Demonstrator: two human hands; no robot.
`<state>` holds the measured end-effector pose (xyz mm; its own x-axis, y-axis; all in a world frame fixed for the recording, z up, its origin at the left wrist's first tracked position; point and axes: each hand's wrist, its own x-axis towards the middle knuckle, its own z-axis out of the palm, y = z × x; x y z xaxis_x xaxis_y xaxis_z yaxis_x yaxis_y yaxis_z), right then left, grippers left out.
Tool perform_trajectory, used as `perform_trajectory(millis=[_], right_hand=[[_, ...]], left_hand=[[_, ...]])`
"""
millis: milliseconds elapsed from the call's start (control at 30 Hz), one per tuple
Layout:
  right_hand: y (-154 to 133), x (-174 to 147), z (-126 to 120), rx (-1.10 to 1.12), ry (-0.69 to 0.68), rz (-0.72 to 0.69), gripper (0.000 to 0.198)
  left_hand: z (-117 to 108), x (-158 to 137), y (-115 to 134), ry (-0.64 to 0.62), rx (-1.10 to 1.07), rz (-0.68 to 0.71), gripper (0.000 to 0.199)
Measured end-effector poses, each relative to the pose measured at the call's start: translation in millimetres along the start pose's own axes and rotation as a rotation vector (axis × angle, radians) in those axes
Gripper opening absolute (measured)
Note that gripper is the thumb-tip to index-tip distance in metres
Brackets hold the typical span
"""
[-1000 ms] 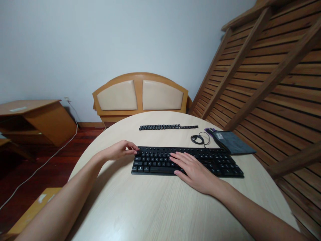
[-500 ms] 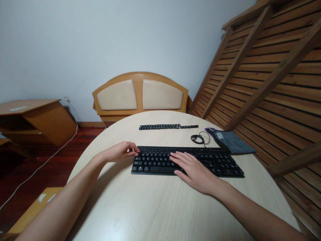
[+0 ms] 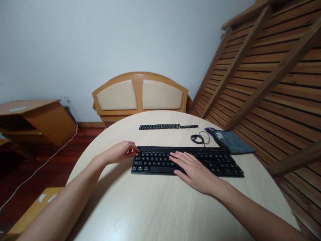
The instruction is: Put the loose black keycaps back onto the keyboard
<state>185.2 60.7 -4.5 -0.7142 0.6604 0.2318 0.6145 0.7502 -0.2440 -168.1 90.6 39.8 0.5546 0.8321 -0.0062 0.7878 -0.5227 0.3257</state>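
A black keyboard [image 3: 160, 170] lies on the round table [image 3: 160, 207]. At its upper left end, my left hand [image 3: 125, 149] has thumb and fingers pinched around a keycap at the edge; the fingers partly hide that key. My right hand [image 3: 189, 167] rests flat over the middle of the keyboard, fingers stretched out and covering several keys. The rows along the far side show small bare key mounts. Beyond the keyboard, loose black keycaps [image 3: 159, 127] stand lined up in rows, with a thinner row continuing to the right.
A coiled black cable [image 3: 197, 139] lies behind the keyboard. To the right is a grey cloth pouch [image 3: 233, 141] with purple trim. A padded headboard [image 3: 139, 90] stands past the table, wooden slats [image 3: 250, 83] lean at the right, and a desk [image 3: 47, 117] is at the left.
My left hand has shifted very slightly at the keyboard's left end. The right hand, keyboard and loose keycaps look the same.
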Motion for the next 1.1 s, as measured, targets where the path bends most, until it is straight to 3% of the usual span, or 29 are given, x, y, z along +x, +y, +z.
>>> perform_trajectory(millis=[333, 467, 700, 1100], right_hand=[[1, 0, 1, -0.019, -0.005, 0.003, 0.049], [0, 0, 0, -0.015, -0.002, 0.003, 0.049], [0, -1, 0, -0.004, 0.005, 0.002, 0.049], [-1, 1, 0, -0.017, -0.004, 0.005, 0.049]], left_hand=[[-3, 1, 7, -0.006, 0.044, -0.005, 0.028], [-1, 3, 4, 0.0, -0.05, -0.016, 0.035], [14, 11, -11, 0.022, -0.378, -0.204, 0.033], [19, 19, -33, -0.039, -0.57, -0.231, 0.03]])
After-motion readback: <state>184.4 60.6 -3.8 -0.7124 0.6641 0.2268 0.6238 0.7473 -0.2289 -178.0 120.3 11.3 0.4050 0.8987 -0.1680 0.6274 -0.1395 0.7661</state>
